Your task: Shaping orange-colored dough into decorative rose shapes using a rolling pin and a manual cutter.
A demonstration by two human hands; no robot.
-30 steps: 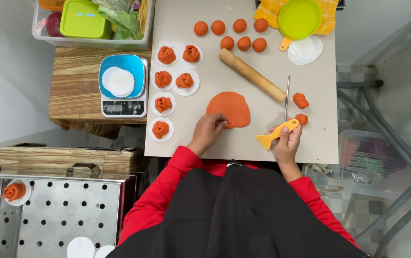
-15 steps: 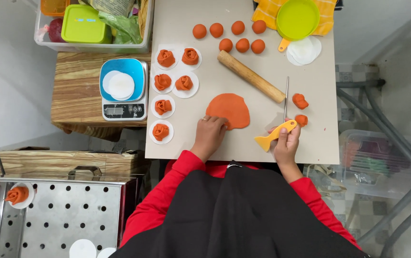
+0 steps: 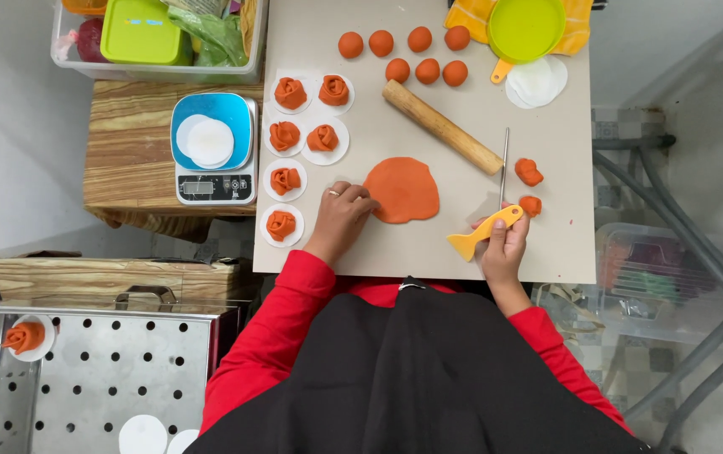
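Observation:
A flat round sheet of orange dough (image 3: 403, 189) lies on the beige table (image 3: 546, 126). My left hand (image 3: 343, 217) rests at its left edge, fingertips touching the dough. My right hand (image 3: 503, 244) grips a knife with a yellow handle (image 3: 486, 233); its thin blade (image 3: 504, 164) points away from me, to the right of the sheet. Two small orange dough pieces (image 3: 529, 171) lie just right of the blade. A wooden rolling pin (image 3: 441, 127) lies diagonally beyond the sheet.
Several orange dough roses on white paper rounds (image 3: 294, 160) sit at the table's left. Several dough balls (image 3: 416, 55) lie at the far edge, beside a green lid (image 3: 525, 28). A blue scale (image 3: 210, 147) stands left of the table. A perforated steel tray (image 3: 92, 378) is at lower left.
My left hand has shifted slightly along the dough sheet's left edge. My right hand and the knife stay in about the same place.

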